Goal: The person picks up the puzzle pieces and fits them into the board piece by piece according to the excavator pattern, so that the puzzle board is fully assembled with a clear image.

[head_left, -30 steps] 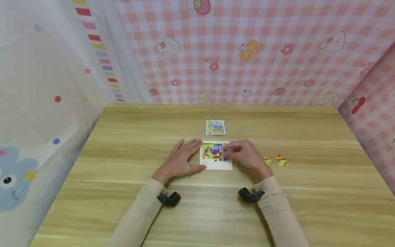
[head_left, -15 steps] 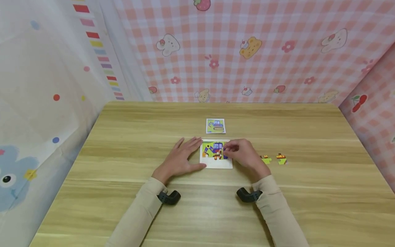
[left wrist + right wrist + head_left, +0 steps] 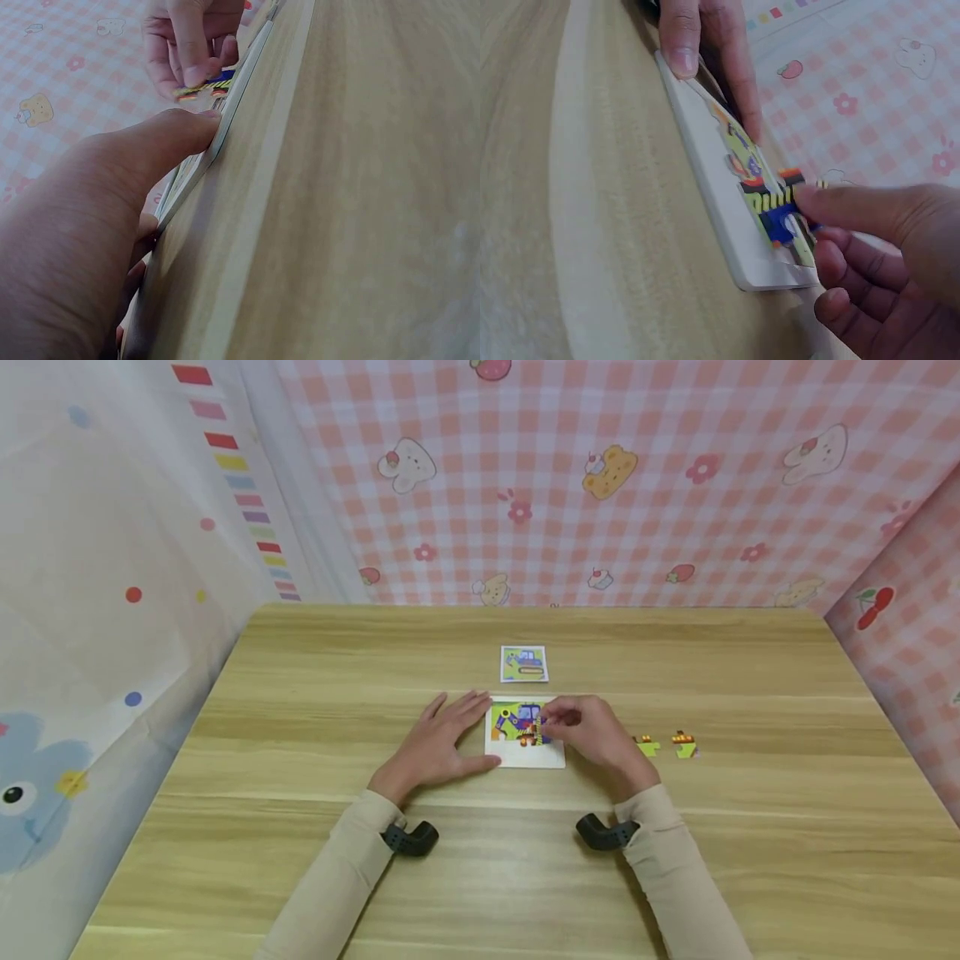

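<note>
A white puzzle tray [image 3: 532, 757] lies on the table, its upper part filled with pieces that show a blue digger on green; its lower strip is bare white. Along the tray's left side rests my left hand [image 3: 441, 739], fingers spread, fingertips at the upper left corner and thumb on the lower left corner. Between thumb and fingers, my right hand [image 3: 596, 733] pinches a jigsaw piece [image 3: 780, 221], dark blue with a yellow-and-black striped band and orange tabs. The piece is tilted close over the tray's right part. My right fingers partly hide it.
Two loose jigsaw pieces, one green and orange [image 3: 647, 747] and another like it [image 3: 684, 746], lie on the table right of my right hand. A small picture card [image 3: 524, 665] of the digger lies behind the tray. A checked cloth [image 3: 555, 527] hangs behind the table.
My right hand has drawn slightly toward the tray and keeps pinching the jigsaw piece over it, with the piece turned a little. My left hand stays on the tray. The head view has tilted slightly.
</note>
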The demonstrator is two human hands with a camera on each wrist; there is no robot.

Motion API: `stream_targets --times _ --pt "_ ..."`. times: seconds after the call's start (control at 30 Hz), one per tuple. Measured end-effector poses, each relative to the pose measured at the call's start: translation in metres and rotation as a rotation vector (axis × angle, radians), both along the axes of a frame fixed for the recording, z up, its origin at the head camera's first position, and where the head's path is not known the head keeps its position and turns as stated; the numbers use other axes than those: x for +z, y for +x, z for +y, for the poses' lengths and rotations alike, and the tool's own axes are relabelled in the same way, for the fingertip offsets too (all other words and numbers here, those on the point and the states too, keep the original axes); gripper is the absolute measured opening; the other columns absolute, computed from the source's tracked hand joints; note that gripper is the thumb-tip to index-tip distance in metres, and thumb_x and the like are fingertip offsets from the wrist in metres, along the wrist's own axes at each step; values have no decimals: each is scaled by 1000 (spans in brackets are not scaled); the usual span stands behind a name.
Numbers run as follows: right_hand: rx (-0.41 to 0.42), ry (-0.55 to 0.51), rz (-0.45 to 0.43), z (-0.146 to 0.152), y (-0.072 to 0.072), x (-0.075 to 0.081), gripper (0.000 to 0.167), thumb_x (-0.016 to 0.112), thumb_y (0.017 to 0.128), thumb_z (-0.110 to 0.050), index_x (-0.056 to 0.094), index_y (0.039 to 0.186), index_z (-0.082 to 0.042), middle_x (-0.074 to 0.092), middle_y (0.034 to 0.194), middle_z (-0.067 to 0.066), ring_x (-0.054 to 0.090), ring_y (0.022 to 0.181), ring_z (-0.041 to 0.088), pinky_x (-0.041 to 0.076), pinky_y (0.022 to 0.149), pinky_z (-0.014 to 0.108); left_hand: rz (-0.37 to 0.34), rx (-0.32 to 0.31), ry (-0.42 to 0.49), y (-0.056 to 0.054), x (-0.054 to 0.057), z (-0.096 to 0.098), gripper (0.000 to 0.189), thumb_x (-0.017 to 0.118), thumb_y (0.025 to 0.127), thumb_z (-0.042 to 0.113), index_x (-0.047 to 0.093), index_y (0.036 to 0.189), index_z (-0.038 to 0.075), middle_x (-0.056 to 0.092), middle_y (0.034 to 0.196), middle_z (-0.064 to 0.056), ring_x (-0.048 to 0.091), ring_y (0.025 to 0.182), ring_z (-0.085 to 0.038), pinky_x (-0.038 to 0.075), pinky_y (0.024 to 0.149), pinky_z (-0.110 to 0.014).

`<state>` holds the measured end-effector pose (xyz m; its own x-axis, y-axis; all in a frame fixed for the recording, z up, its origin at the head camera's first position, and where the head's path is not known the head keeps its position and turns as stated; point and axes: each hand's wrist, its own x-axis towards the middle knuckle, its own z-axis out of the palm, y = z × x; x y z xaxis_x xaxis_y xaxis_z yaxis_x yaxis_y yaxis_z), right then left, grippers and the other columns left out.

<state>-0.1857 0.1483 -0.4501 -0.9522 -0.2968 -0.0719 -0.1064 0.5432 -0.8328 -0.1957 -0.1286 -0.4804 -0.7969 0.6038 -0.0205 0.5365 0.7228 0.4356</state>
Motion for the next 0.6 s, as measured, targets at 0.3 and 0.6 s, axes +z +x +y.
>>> stream_targets --times 0.3,0.6 --pt "-52 -133 -2 7 -1 4 13 73 97 -8 75 106 1 72 97 12 60 84 22 50 67 22 9 -4 7 -1 0 1 99 60 90 71 27 165 16 21 171 0 16 158 -18 -3 128 -46" --pt "-3 -290 -38 13 -2 7 12 52 107 -3 53 115 6 68 107 28 71 100 39 61 84 34 11 -7 1 -1 0 1 99 60 90 71 27 165 15 21 171 0 16 158 -18 -3 128 -46"
